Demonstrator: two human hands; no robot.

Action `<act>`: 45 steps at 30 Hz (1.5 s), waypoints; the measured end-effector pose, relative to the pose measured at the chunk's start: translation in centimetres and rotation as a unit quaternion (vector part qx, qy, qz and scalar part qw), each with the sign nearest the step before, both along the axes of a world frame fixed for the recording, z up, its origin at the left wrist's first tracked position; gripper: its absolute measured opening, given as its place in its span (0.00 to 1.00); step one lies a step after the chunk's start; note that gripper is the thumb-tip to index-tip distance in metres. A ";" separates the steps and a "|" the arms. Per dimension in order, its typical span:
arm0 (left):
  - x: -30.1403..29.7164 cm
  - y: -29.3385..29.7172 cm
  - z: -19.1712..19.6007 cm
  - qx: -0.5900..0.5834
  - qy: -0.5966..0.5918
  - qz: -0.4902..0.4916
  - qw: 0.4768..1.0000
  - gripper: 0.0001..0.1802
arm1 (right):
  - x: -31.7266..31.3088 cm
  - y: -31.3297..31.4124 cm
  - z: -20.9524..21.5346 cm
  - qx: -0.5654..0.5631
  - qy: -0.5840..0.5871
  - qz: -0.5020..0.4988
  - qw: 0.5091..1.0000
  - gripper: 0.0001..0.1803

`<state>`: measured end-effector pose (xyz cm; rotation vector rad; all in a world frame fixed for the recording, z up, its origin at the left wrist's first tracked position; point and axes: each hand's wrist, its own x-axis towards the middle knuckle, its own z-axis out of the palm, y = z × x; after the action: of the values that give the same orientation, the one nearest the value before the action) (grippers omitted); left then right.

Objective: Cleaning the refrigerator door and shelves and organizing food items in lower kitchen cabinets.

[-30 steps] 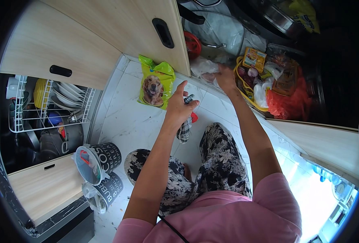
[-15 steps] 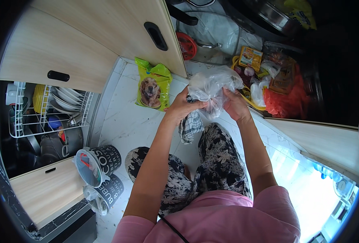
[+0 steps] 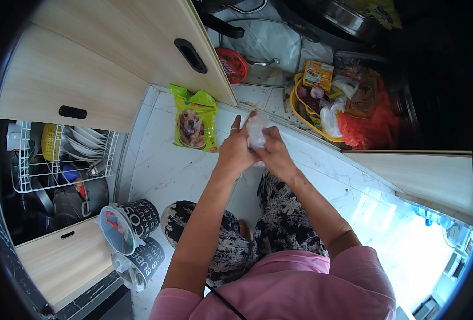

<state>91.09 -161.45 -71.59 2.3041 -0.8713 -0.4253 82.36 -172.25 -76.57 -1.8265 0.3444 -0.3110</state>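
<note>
A crumpled clear plastic bag (image 3: 257, 130) is bunched up between both of my hands, above the white marble floor. My left hand (image 3: 235, 151) grips it from the left, with the fingers closed around it. My right hand (image 3: 273, 152) presses on it from the right. What is inside the bag is hidden. Below my hands are my knees in flower-print trousers (image 3: 279, 224).
A green pet-food bag (image 3: 195, 118) lies on the floor by a wooden cupboard door (image 3: 140, 48). A yellow basket (image 3: 322, 114) of packets and a red bag (image 3: 367, 130) stand in the open cupboard. At left are a dish rack (image 3: 60, 154) and two black canisters (image 3: 132, 226).
My right hand took the plastic bag from the basket area. Both hands then squeezed the spread-out bag into a small bunch.
</note>
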 end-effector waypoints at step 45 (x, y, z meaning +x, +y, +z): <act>2.9 3.1 3.0 -0.132 -0.004 0.093 0.987 0.19 | 12.1 -24.1 28.7 -0.172 -0.200 -0.238 0.935 0.15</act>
<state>93.99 -158.34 -68.64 2.1185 -0.6653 -0.2074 94.49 -196.35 -47.83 -1.9419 0.4632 -1.1225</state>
